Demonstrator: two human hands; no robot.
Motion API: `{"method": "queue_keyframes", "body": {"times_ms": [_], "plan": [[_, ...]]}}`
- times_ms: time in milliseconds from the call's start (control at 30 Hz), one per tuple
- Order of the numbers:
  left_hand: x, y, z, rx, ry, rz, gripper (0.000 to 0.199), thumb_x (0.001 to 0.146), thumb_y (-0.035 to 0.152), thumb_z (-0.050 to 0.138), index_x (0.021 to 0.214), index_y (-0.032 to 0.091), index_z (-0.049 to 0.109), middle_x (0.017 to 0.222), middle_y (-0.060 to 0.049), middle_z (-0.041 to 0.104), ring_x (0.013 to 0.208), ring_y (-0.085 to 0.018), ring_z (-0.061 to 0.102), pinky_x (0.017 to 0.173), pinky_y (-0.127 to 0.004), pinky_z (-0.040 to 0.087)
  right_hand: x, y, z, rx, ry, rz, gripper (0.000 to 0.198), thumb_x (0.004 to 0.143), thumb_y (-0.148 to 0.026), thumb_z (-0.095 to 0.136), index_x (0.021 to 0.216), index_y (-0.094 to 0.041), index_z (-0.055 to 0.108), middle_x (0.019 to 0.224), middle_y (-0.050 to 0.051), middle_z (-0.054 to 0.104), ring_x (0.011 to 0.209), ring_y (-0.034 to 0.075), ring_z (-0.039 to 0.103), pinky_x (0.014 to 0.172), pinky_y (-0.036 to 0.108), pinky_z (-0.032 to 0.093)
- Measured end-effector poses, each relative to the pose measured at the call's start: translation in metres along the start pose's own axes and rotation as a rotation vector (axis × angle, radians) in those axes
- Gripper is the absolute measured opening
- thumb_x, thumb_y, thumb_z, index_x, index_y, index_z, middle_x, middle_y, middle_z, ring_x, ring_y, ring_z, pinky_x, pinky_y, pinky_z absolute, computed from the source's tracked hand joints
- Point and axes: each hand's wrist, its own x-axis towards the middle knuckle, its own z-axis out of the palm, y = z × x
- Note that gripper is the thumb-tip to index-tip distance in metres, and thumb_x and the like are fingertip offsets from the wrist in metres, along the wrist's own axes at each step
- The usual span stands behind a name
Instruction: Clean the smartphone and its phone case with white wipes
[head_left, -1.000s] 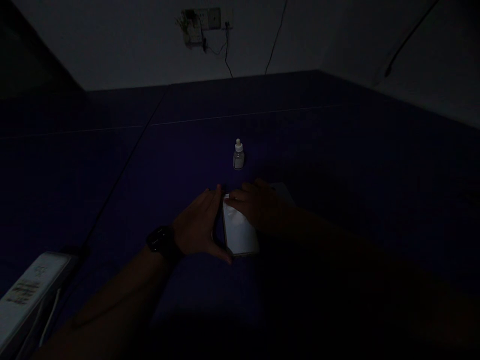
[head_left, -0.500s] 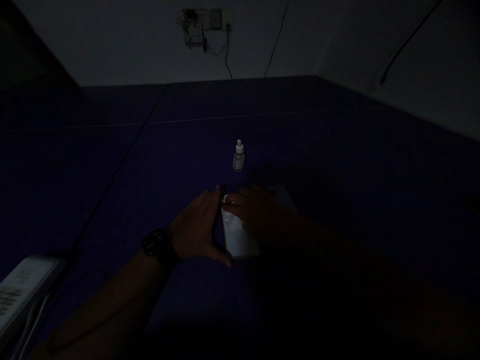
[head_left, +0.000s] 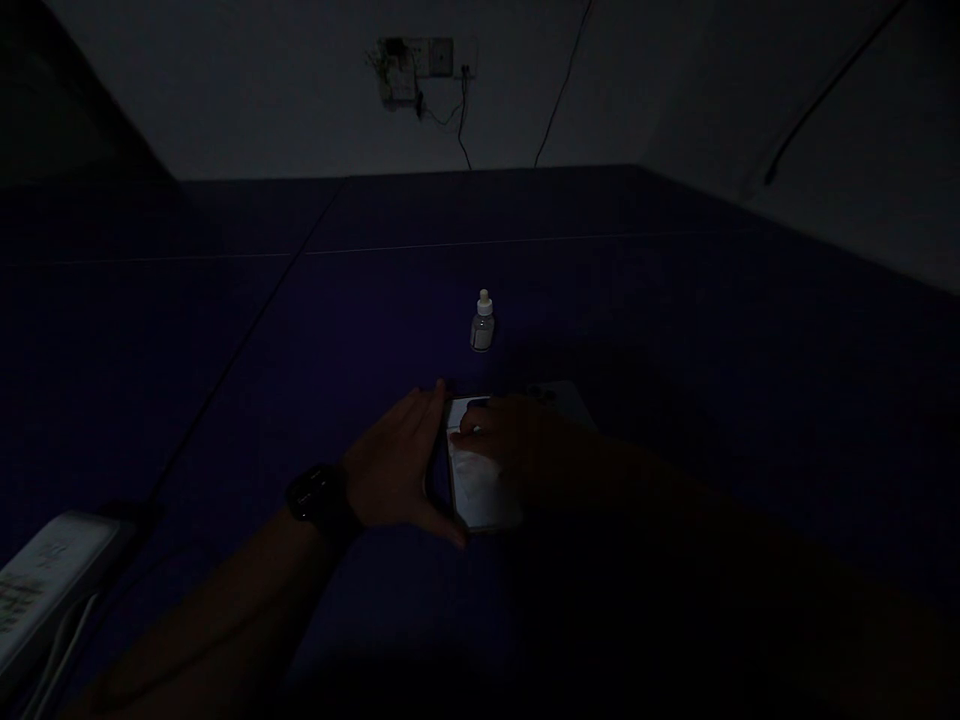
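A flat phone (head_left: 480, 508) with a pale, reflective face lies on the dark purple surface. My left hand (head_left: 394, 460), with a black watch on its wrist, lies along the phone's left side, thumb stretched to the near corner and fingers to the far one. Above the phone, my right hand (head_left: 517, 435) is closed, its curled fingers on a thin, crumpled pale sheet (head_left: 472, 465) that covers part of the face. The dim light hides exactly how they grip it. Partly under my right forearm is another flat device (head_left: 574, 400) with round dark lenses.
A small dropper bottle (head_left: 482, 332) stands upright beyond the phone. At the lower left lies a white power strip (head_left: 56, 560) with cables. Wall sockets (head_left: 427, 58) with plugged-in cords are on the back wall. The room is very dark.
My right hand has drawn the pale sheet a little toward me, baring more of the phone's far end. My left hand keeps its place at the phone's side. The view has tipped slightly.
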Motion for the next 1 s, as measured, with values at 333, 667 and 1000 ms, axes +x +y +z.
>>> {"method": "queue_keyframes", "body": {"times_ms": [333, 667, 1000], "plan": [[0.001, -0.001, 0.000, -0.007, 0.007, 0.003, 0.156, 0.051, 0.091, 0.068, 0.156, 0.008, -0.013, 0.156, -0.034, 0.026, 0.139, -0.054, 0.035, 0.109, -0.067, 0.035, 0.001, 0.004, 0.003, 0.033, 0.044, -0.016, 0.040, 0.085, -0.010, 0.054, 0.124, -0.010, 0.063, 0.117, 0.014, 0.066, 0.101, 0.025, 0.058, 0.091, 0.041, 0.045], [0.001, 0.000, -0.001, 0.020, 0.008, 0.017, 0.155, 0.054, 0.089, 0.069, 0.155, 0.010, -0.016, 0.157, -0.034, 0.024, 0.141, -0.052, 0.033, 0.110, -0.066, 0.035, 0.001, 0.002, 0.002, -0.076, 0.102, 0.138, 0.040, 0.092, -0.010, 0.049, 0.130, -0.011, 0.059, 0.123, 0.017, 0.063, 0.093, 0.025, 0.058, 0.081, 0.041, 0.045], [-0.001, -0.002, 0.002, 0.004, 0.015, -0.007, 0.155, 0.052, 0.091, 0.068, 0.156, 0.011, -0.015, 0.156, -0.034, 0.026, 0.140, -0.054, 0.033, 0.108, -0.068, 0.036, 0.001, -0.008, 0.002, -0.066, 0.074, 0.038, 0.032, 0.094, -0.016, 0.052, 0.124, -0.011, 0.061, 0.115, 0.015, 0.064, 0.096, 0.025, 0.056, 0.081, 0.039, 0.043]]}}
